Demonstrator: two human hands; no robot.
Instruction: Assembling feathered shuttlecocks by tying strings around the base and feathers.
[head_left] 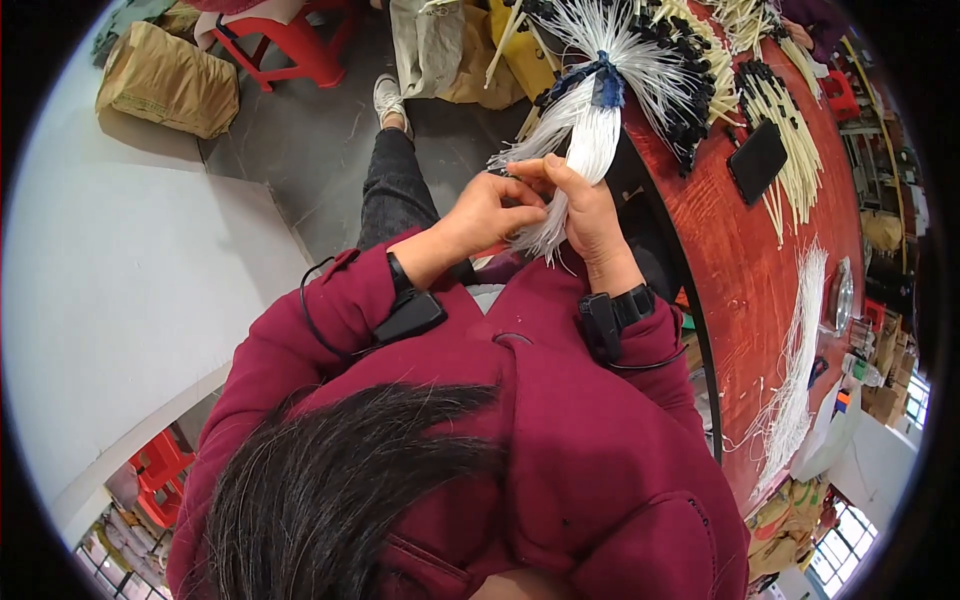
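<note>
A thick bundle of thin white strands [597, 135] hangs over the near edge of the red table. A blue tie [607, 88] is wrapped round it, and the strands fan out above. My right hand [588, 205] is closed round the lower part of the bundle, with its thumb and fingers across the strands. Just left of it, my left hand [490, 212] has its fingers bent together at the loose strand ends; whatever lies between the fingertips is too small to make out.
Beyond the bundle, several pale sticks with black tips [785, 140] lie on the red table [740, 300] beside a black phone [757, 162]. More white strands [795, 370] lie along its right side. A white surface [140, 270] stands to the left; a brown package [168, 80] and red stool [290, 45] are farther off.
</note>
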